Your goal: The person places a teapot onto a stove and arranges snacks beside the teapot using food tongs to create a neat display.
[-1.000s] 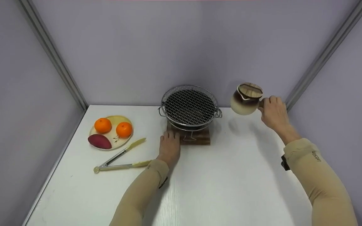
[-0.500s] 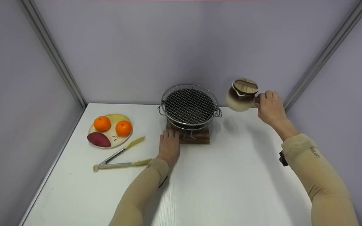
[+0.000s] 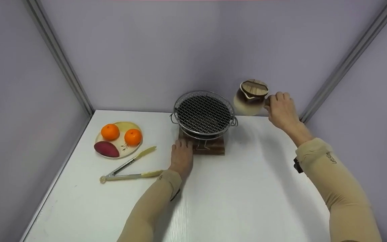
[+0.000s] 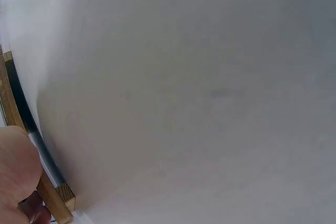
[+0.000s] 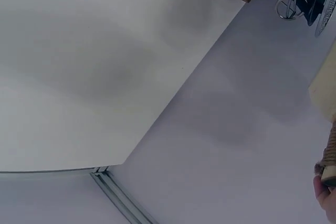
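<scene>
My right hand (image 3: 283, 111) grips the side handle of a brown-and-cream teapot (image 3: 249, 104) with a wooden lid (image 3: 254, 86), raised off the table. In the right wrist view, the cord-wrapped handle (image 5: 329, 150) shows at the right edge beside the fingers. A round tabletop grill (image 3: 203, 116) with a wire mesh stands to the teapot's left on a wooden base (image 3: 210, 149). My left hand (image 3: 182, 156) holds the base's front left corner. Seen from the left wrist, the thumb side lies over the wooden edge (image 4: 50, 198), with fingertips partly hidden behind it.
A plate (image 3: 126, 127) at the left bears two oranges (image 3: 133, 137) and a purple sweet potato (image 3: 106, 149). Spread tongs (image 3: 126, 176) lie in front of it, one tip by the left sleeve. Walls stand behind and beside the white table (image 3: 247, 201).
My right hand has carried the teapot leftward and a little higher, closer to the grill. My left hand has stayed at the wooden base.
</scene>
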Available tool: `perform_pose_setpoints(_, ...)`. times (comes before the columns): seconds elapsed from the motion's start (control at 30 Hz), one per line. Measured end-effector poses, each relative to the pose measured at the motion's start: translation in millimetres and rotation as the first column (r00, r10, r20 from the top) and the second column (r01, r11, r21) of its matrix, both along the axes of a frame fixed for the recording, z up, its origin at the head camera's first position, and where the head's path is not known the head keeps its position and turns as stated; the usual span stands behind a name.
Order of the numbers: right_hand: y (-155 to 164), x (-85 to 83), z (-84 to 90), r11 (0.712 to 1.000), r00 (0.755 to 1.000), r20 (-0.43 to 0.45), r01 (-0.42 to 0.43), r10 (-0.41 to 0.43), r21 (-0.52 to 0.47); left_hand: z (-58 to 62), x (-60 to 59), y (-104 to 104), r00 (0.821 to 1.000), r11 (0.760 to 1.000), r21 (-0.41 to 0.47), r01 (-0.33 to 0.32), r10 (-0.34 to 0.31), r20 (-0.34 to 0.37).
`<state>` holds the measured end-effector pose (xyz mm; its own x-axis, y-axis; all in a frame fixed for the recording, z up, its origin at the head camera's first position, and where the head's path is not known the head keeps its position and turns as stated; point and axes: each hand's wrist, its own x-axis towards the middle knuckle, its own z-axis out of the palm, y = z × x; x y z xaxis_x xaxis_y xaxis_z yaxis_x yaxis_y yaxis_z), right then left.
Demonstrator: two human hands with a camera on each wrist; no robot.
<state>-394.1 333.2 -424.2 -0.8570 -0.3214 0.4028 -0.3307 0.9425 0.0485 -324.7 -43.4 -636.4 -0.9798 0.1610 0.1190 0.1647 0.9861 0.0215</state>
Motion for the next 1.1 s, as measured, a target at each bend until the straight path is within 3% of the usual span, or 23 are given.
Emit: perform_pose_setpoints(1.1,-75,-21.8,-4.7,0.997,0.996,0.031,-0.08,0.08,0.01,-3.3,0.2,-3,1.0,0.999,-0.032,-0.012,0.013,0.016)
